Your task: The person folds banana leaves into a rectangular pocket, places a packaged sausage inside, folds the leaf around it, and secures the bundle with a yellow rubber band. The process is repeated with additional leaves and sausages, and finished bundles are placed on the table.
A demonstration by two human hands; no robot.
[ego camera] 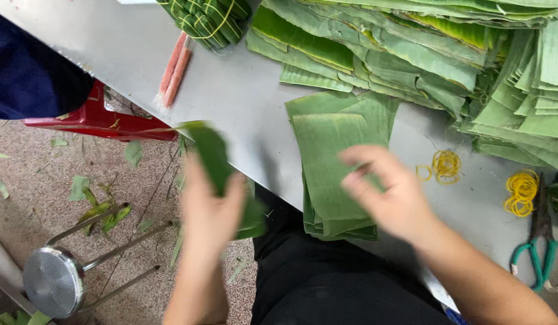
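A dark green leaf piece (pixel 216 159) is gripped in the left hand (pixel 210 210), fingers closed round it, held off the table edge & above the floor; hand & leaf are motion-blurred. The right hand (pixel 390 192) is over the near leaf stack (pixel 333 168), fingers curled loosely w/ tips at the top leaf; whether a leaf is actually pinched can't be told due to blur.

The stack lies on a grey metal table (pixel 243 102), its near end overhanging the edge toward the person's dark lap. A much bigger heap of cut leaves (pixel 423 54) is spread across the far & right side of the table, just beyond the stack. A tied leaf bundle (pixel 210 18), bound w/ yellow string, is seen at the top edge, w/ two pink sticks (pixel 175 69) just beside it.

Right of the stack, yellow rubber bands (pixel 446 165) lie in a small pile, w/ a second pile (pixel 522 192) further right. Green-handled scissors (pixel 541 250) lie near the second pile, at the right edge.

Left of the table: a red stool (pixel 95 117), partly covered by another person's dark blue clothing (pixel 26 69). A metal stool (pixel 53 280) is tipped on its side on the speckled floor, amid leaf scraps (pixel 104 216).
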